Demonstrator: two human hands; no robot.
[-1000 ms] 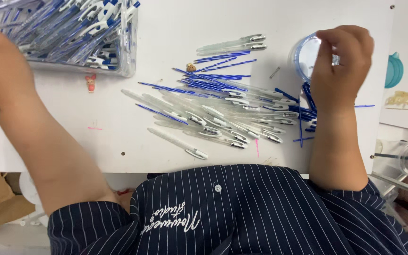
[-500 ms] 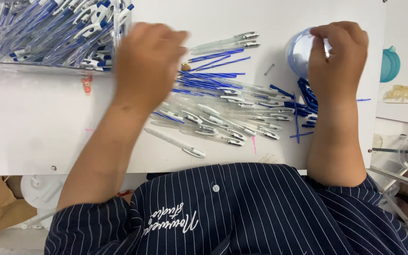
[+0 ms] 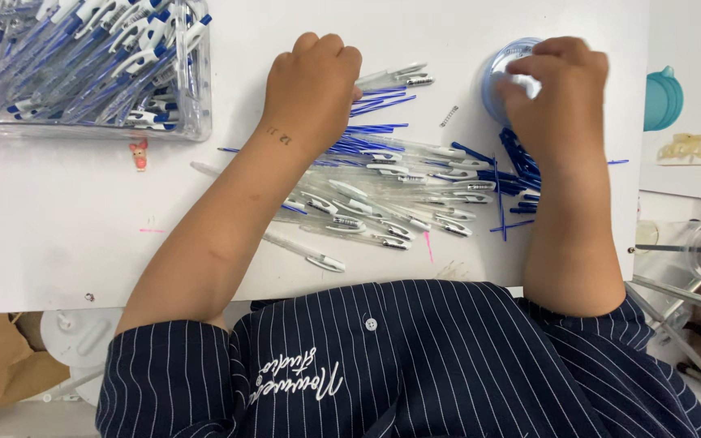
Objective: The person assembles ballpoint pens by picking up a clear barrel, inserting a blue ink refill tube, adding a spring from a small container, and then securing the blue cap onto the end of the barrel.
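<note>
Nearest, a dark pinstriped shirt at the white table edge. Beyond it, a heap of clear pen barrels and thin blue refills. Left hand, over at the clear box of finished pens a second ago, now curled knuckles-up on the far side of the heap, fingers tucked under; cannot tell what, if anything, held. Suggests a finished pen dropped off and fresh parts being gathered. Right hand unmoved, fingers bent onto the small round clear tub farther right; grip unclear. Loose blue caps just beneath that wrist.
</note>
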